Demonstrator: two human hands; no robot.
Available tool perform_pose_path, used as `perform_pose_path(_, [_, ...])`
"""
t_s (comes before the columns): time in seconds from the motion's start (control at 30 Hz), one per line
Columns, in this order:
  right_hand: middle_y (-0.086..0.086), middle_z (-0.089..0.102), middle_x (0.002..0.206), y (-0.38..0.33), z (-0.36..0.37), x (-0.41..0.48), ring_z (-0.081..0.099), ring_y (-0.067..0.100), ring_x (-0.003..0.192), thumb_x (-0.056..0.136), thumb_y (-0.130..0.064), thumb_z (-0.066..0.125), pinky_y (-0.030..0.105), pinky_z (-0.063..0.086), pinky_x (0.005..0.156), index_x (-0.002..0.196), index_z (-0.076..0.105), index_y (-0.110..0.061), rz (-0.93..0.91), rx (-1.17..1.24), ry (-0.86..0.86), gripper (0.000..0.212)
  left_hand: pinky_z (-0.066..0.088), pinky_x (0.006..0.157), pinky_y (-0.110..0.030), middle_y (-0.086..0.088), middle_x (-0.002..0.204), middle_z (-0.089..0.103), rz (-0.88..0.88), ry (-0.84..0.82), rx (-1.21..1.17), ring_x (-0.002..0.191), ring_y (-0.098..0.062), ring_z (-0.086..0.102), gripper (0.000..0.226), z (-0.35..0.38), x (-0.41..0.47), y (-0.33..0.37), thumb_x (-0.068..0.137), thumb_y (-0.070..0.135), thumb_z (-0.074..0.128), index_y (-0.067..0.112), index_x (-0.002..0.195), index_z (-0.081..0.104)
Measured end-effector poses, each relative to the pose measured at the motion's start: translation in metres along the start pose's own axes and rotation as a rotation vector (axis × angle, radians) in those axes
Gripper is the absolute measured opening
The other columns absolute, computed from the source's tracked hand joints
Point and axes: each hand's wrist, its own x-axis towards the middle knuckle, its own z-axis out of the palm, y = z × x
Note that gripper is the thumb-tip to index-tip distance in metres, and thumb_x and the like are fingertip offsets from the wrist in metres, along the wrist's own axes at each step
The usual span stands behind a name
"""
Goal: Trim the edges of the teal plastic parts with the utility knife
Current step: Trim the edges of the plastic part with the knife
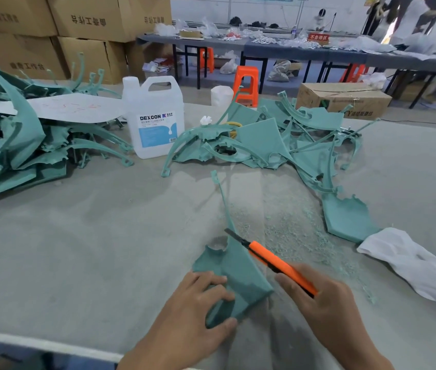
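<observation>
— What does the teal part (pixel 234 273) look like, and where is it?

— It is a flat, matte teal panel with one folded side and a notched far edge. A long thin arm rises from its far corner, away from the person, and ends in a small tab. The part lies on the grey table (pixel 78 249), directly under and between the two hands.

— How do the hands hold things?

— The left hand (pixel 198 316) grasps the near end of the part, thumb below and fingers spread on the top face. The right hand (pixel 326 308) is closed around the orange utility knife (pixel 278 261). The dark blade tip points away from this hand and meets the part at the base of the thin arm.

— What about the edges and free room?

— The right edge of the panel runs just beside the knife body. Left of the left hand the table is bare until its pale near edge. Beyond the knife tip there is a patch of teal shavings (pixel 291 231). Right of the right hand a white cloth (pixel 412 263) lies near, and a teal piece touches it. Far ahead stand two piles of teal parts (pixel 265 140) and a white jug (pixel 154 116) between them, well apart from both hands.
</observation>
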Motion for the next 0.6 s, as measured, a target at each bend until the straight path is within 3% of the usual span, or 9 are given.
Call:
perform_pose_path(0.1, [-0.01,0.058,0.058,0.001,0.001,-0.002,0.05,0.002,0.049,0.079,-0.06,0.063,0.013,0.039,0.049,0.098,0.067,-0.053,0.034,0.137,0.031,0.02,0.004,0.12,-0.02,0.038,0.135,0.041,-0.048,-0.072,0.036,0.141,0.007,0.026,0.03,-0.02,-0.001,-0.02,0.079,0.035,0.068,0.042,0.109,0.07])
perform_pose_path(0.2, [-0.013,0.061,0.061,0.005,0.012,-0.004,0.054,0.001,0.052,0.08,-0.057,0.065,0.013,0.039,0.05,0.1,0.067,-0.055,0.067,0.164,0.03,0.02,0.015,0.118,-0.022,0.032,0.137,0.038,-0.186,0.042,0.047,0.143,-0.004,0.03,0.03,-0.029,0.001,-0.025,0.085,0.026,0.065,0.043,0.109,0.063])
perform_pose_path(0.27, [-0.019,0.064,0.065,0.005,0.021,-0.006,0.058,-0.003,0.058,0.08,-0.055,0.067,0.011,0.042,0.055,0.098,0.066,-0.058,0.088,0.176,0.031,0.018,0.02,0.117,-0.026,0.021,0.143,0.038,-0.311,0.198,0.03,0.142,-0.009,0.03,0.037,-0.023,0.01,-0.011,0.089,0.046,0.063,0.04,0.124,0.054])
perform_pose_path(0.4, [-0.022,0.066,0.074,0.009,0.028,-0.009,0.062,-0.004,0.068,0.077,-0.062,0.062,0.009,0.043,0.062,0.092,0.068,-0.058,0.095,0.148,0.076,0.016,0.017,0.121,-0.039,-0.002,0.162,0.019,-0.487,0.205,0.219,0.149,-0.02,0.018,0.115,0.005,0.041,0.016,0.068,0.094,0.033,0.021,0.155,0.016])
perform_pose_path(0.47, [-0.02,0.068,0.08,0.013,0.028,-0.01,0.064,-0.003,0.074,0.078,-0.059,0.065,0.009,0.043,0.067,0.089,0.07,-0.052,0.091,0.138,0.103,0.014,0.013,0.121,-0.042,-0.005,0.164,0.007,-0.524,0.163,0.304,0.151,-0.022,0.011,0.129,0.015,0.052,0.02,0.062,0.099,0.03,0.016,0.157,0.002])
perform_pose_path(0.6, [-0.021,0.068,0.079,0.015,0.029,-0.012,0.064,0.0,0.071,0.081,-0.05,0.07,0.009,0.043,0.063,0.088,0.069,-0.051,0.089,0.124,0.132,0.007,0.007,0.122,-0.038,-0.002,0.167,-0.001,-0.43,0.11,0.387,0.153,-0.016,0.002,0.129,0.023,0.048,0.003,0.06,0.093,0.027,0.016,0.158,-0.004])
